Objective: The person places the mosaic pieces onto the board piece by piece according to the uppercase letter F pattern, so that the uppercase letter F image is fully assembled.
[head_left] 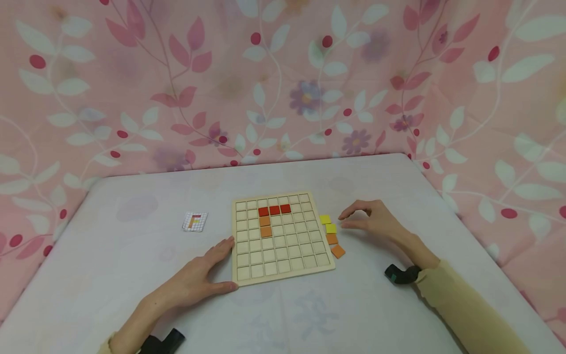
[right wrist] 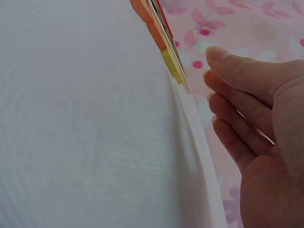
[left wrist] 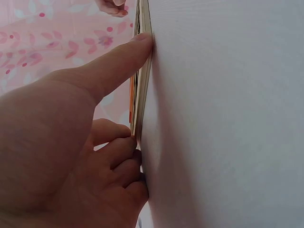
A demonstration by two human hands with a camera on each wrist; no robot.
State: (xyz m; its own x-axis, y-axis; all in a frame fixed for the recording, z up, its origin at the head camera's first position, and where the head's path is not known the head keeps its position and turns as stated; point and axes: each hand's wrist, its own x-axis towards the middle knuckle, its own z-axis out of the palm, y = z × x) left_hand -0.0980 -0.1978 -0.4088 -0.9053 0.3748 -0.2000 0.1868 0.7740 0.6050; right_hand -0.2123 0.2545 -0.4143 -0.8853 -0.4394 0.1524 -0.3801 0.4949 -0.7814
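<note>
A pale wooden grid board (head_left: 281, 251) lies flat on the table. Three red square tiles (head_left: 274, 210) form a row in its upper cells, and two orange tiles (head_left: 265, 231) run down beneath the leftmost red one. At the board's left edge rests my left hand (head_left: 190, 279), thumb and fingertips touching the frame. My right hand (head_left: 375, 220) hovers just right of the board, thumb and forefinger apart, nothing between them. Closest to it are two yellow tiles (head_left: 330, 228) along the right edge, with two loose orange tiles (head_left: 338, 251) below them.
A small card (head_left: 194, 221) printed with a coloured grid pattern lies left of the board. White cloth covers the table (head_left: 146, 246). Behind stands a pink floral curtain (head_left: 283, 83). Each wrist carries a black camera mount (head_left: 400, 274).
</note>
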